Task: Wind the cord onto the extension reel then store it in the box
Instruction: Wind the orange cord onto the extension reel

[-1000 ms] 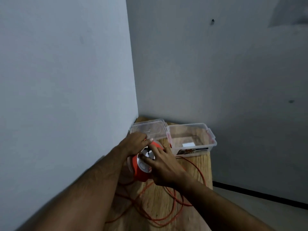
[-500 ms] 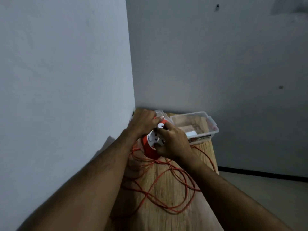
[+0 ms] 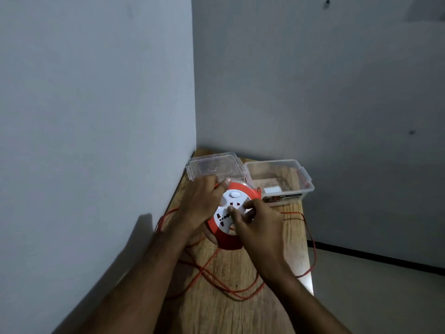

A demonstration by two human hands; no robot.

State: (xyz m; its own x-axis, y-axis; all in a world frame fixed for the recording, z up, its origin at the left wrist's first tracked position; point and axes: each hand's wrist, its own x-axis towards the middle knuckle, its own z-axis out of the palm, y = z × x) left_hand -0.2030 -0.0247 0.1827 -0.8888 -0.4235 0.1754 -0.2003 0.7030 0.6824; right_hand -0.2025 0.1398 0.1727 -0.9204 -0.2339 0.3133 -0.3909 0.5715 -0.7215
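An orange extension reel [image 3: 228, 242] with a white socket face is held tilted above the wooden table [image 3: 240, 309]. My left hand [image 3: 201, 204] grips its left rim and back. My right hand [image 3: 258, 227] rests its fingers on the white socket face. Thin orange cord [image 3: 216, 280] lies in loose loops on the table, with one strand trailing over the right edge. A clear plastic box [image 3: 305, 186] stands open behind the reel at the right, and its clear lid [image 3: 212, 166] lies beside it at the left.
The table sits in a corner, with a grey wall [image 3: 96, 116] tight along its left side and another behind it. Its right edge drops to a grey floor [image 3: 373, 297]. A white label lies inside the box.
The reel now shows its white face more fully, tilted toward me. My right fingers have shifted across the socket face, and the loose cord loops have changed shape. The view has shifted.
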